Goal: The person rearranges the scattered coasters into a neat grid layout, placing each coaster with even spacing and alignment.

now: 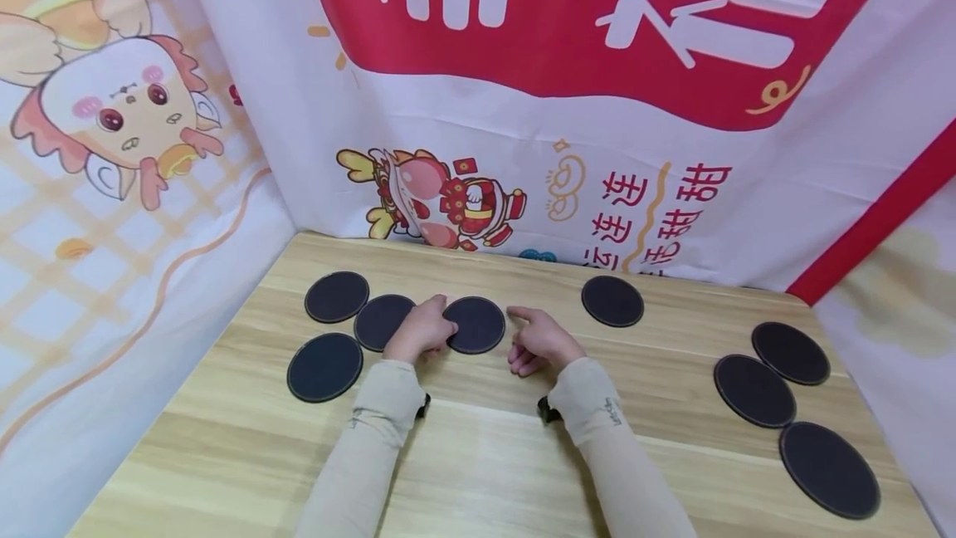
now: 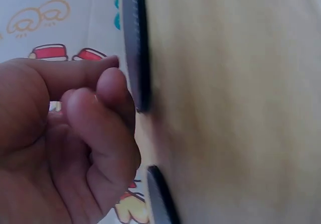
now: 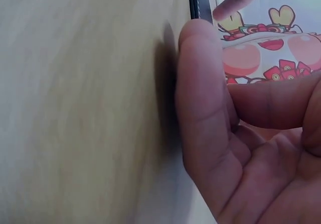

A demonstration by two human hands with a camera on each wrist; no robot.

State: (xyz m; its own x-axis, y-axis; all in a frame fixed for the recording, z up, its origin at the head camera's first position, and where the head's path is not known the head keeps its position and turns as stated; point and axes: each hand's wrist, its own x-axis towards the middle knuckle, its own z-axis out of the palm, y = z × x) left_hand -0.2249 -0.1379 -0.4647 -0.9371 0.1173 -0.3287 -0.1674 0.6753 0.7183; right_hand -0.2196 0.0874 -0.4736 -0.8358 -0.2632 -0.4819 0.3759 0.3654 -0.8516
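A round black coaster (image 1: 478, 324) with a stitched rim lies flat on the wooden table between both hands. At its left edge is my left hand (image 1: 424, 327), the thumb tip overlapping the rim and the index finger reaching along it. The left wrist view shows those fingertips right beside the coaster's dark edge (image 2: 136, 48). My right hand (image 1: 543, 339) is just right of the same coaster, index finger stretched toward its rim and the other fingers curled under. Nothing sits in the right palm in the right wrist view, where the coaster's stitched edge (image 3: 201, 3) shows beyond the fingertips.
Left of my left hand lie three similar coasters, the nearest coaster (image 1: 377, 324) partly behind that hand. One coaster (image 1: 612, 301) lies at the back, right of centre. Three more, including a front coaster (image 1: 830, 470), lie near the right edge. Printed cloth (image 1: 478, 123) hangs behind the table (image 1: 478, 455).
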